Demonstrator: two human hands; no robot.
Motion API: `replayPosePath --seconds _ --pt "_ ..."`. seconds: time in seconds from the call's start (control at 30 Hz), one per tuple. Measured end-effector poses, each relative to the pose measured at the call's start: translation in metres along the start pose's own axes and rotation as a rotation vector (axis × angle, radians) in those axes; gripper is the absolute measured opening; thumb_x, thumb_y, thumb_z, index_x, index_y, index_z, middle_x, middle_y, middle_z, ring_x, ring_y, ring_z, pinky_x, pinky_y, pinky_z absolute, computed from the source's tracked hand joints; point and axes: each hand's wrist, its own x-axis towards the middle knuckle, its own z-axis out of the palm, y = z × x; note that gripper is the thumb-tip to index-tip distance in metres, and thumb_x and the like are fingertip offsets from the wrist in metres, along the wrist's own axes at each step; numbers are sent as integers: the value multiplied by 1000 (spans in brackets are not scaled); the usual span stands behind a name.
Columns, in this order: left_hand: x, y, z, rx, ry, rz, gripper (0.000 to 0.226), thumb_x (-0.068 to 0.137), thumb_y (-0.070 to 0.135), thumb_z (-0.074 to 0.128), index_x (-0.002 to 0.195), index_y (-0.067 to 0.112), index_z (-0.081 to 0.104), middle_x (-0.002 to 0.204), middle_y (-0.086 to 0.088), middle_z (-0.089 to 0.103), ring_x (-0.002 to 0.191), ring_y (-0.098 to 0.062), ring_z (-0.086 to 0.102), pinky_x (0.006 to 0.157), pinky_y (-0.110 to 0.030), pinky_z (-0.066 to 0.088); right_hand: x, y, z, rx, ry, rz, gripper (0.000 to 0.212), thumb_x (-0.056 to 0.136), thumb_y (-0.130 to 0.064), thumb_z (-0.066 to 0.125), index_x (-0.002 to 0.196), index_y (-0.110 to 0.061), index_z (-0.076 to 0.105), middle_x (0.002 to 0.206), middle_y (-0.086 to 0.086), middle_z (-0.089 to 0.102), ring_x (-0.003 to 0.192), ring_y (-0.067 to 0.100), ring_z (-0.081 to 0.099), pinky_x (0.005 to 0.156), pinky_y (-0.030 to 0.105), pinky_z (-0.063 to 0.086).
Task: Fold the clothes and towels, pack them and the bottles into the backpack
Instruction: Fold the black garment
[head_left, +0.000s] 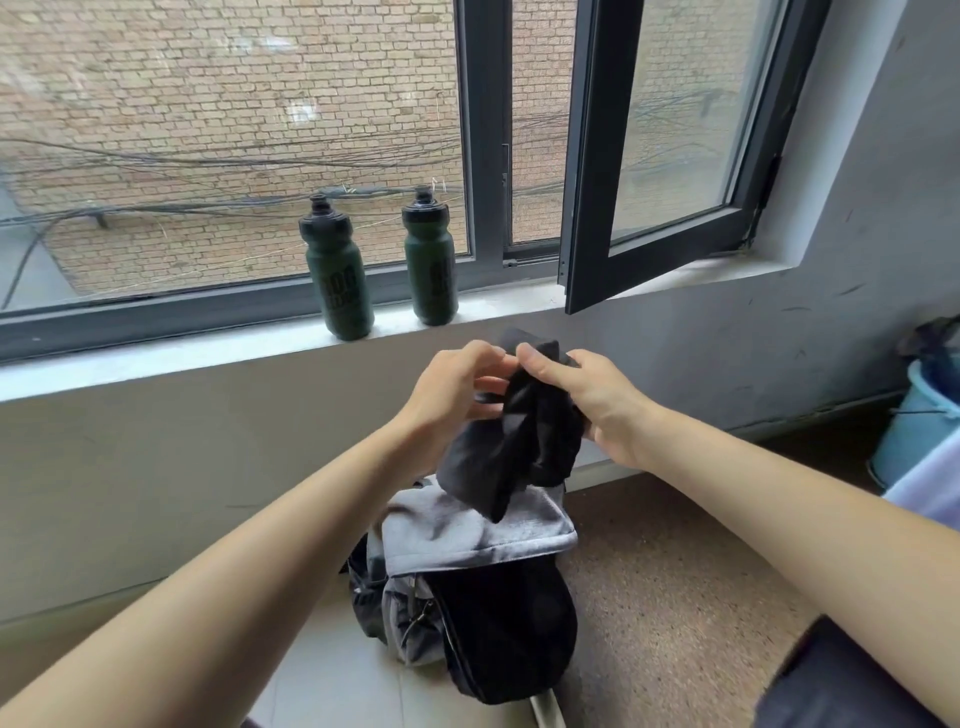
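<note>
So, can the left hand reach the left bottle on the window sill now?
Probably yes, though not at once. Nothing stands between the left hand and the left bottle on the sill, but it holds the black cloth, with the right hand, and must release it first.

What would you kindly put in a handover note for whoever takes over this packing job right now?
Left hand and right hand both grip a crumpled black fabric garment in the air above the black and grey backpack on the floor. The garment is not yet folded.
A grey soft cloth lies over the backpack's top. I cannot tell whether it is packed inside.
Two dark green plastic bottles stand upright on the pale windowsill, not yet packed.
Left to do: fold and pack the garment, then pack the bottles.
</note>
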Motion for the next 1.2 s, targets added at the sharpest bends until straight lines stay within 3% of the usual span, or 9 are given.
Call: replayPosePath --seconds 0.1,0.23,0.33,0.47,0.57,0.7,0.83,0.97,1.2 --pt "3 -5 -9 62 -161 33 37 84 30 51 94 9 79 106 -4 79 108 -12 71 95 -31 52 1 -2 -6 48 -32 8 48 64 -47 86 98 -16 73 101 10 76 99 25 73 90 38 55" --pt "3 -9 -22 314 -379 121 45 91 42 49 104 15 83 148 12 58 138 0 48 119 -33 26 8 1 -16 95 7 40 36 86 -15 74 121 -6 69 107 15 72 97 31 67 83 38 52" --pt "3 -6 -25 150 -174 162 28 91 19 59 99 5 82 125 0 74 118 -9 66 105 -33 45 7 -1 -19 172 52 30 33 85 7 59 116 -2 66 102 16 67 94 29 63 80 35 51" --pt "11 -12 -38 91 183 218 44 69 39 77 110 24 74 110 2 75 99 -13 67 83 -24 48 1 -7 -22 245 -10 31 33 87 11 43 86 -14 64 86 8 68 85 26 62 79 37 48" --pt "9 -22 -39 162 -7 126 88 62 50 87 141 31 53 130 -1 65 113 -14 68 88 -22 55 -5 -8 -18 330 -38 36 34 89 9 40 91 -15 64 88 9 71 85 26 65 82 38 50" --pt "-2 -41 -17 247 -111 125 66 67 31 92 127 23 65 115 1 77 109 -17 72 102 -42 55 -10 -2 -4 421 56 40 24 98 0 46 105 -10 67 97 10 75 91 24 73 74 35 57" --pt "-3 -49 -8 -4 7 72 48 78 3 85 123 9 68 111 -8 78 107 -27 74 97 -42 58 -27 7 3 393 -73 159 37 98 -39 58 122 -12 70 116 7 75 106 22 73 90 40 58" --pt "-7 -56 -8 19 -128 58 48 85 -1 79 129 11 62 120 -9 75 113 -24 72 100 -40 56 -34 26 15 396 -148 263 44 95 -40 63 125 -7 68 118 15 74 107 31 73 90 42 60" --pt "-12 -93 -39 720 -208 -1 69 79 54 82 129 26 43 104 6 65 91 -11 66 87 -35 55 -24 53 -15 145 -51 177 29 94 -21 68 121 -8 68 118 11 74 106 25 73 96 42 56"
